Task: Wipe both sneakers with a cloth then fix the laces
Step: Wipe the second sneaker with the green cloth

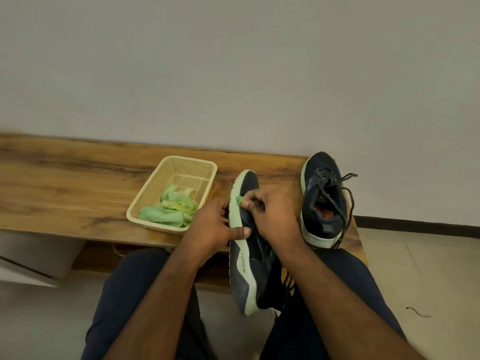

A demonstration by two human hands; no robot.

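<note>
- The held sneaker (245,245), dark with a pale green sole, is tipped on its side, its sole edge turned to the person's left.
- Its long axis runs away from the person: the toe points toward the wall and lies over the bench (65,183), while the heel hangs off the front edge, between the knees.
- The left hand (211,224) holds this sneaker from the sole side near its middle; the thumb lies across the green sole edge and the fingers curl behind, out of sight. Its grip is closed around the shoe.
- The right hand (272,214) sits on the upper side of the same sneaker, fingers bunched together. A small bit of green cloth (239,201) pokes out at the fingertips, pressed against the forefoot near the sole edge. Its grip is pinching the cloth.
- Both hands meet at the sneaker's forward half, so the toe sticks out beyond them and the heel trails back below the wrists.
- The second sneaker (323,201) stands upright on its sole at the right end of the bench, just beside the right hand, toe toward the wall and heel at the front edge. Its black laces (348,193) are loose and trail over its right side.
- A cream mesh basket (192,167) sits on the bench left of the hands, with more pale green cloths (166,211) heaped in its near end.
</note>
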